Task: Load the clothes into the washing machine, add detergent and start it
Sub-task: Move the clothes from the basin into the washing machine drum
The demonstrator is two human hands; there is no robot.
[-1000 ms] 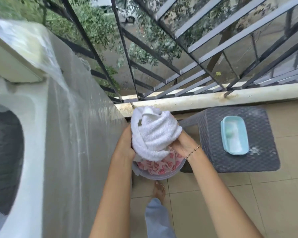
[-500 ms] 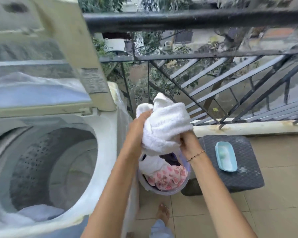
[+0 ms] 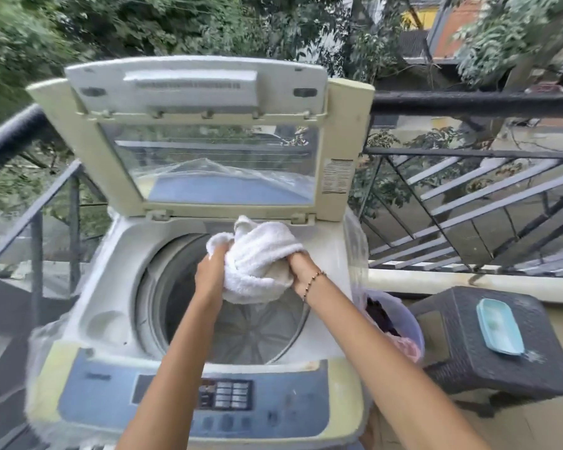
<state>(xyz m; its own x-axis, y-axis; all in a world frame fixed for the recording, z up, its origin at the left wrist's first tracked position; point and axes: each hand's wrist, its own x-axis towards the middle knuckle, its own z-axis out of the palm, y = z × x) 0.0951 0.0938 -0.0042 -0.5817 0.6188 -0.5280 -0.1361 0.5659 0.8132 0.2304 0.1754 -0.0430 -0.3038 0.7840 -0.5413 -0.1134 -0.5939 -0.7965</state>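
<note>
One top-loading washing machine (image 3: pixel 117 287) is counted, with one raised lid (image 3: pixel 208 92) and one control panel (image 3: pixel 225 396). One white towel (image 3: pixel 260 258) is seen. Two hands are counted, the left hand (image 3: pixel 210 274) and the right hand (image 3: pixel 298 269), and one beaded bracelet (image 3: pixel 312 282) is worn. One lavender laundry tub (image 3: pixel 415 323) is seen, in which two items can be told apart: one dark garment (image 3: pixel 379 315) and one pink garment (image 3: pixel 407 347). One dark woven stool (image 3: pixel 468 352), one pale blue container (image 3: pixel 499 326) and one black railing (image 3: pixel 468 100) are counted.

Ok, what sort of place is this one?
Probably a home balcony used for laundry: an open top-loading washing machine stands by a metal railing, with trees beyond it.
</note>
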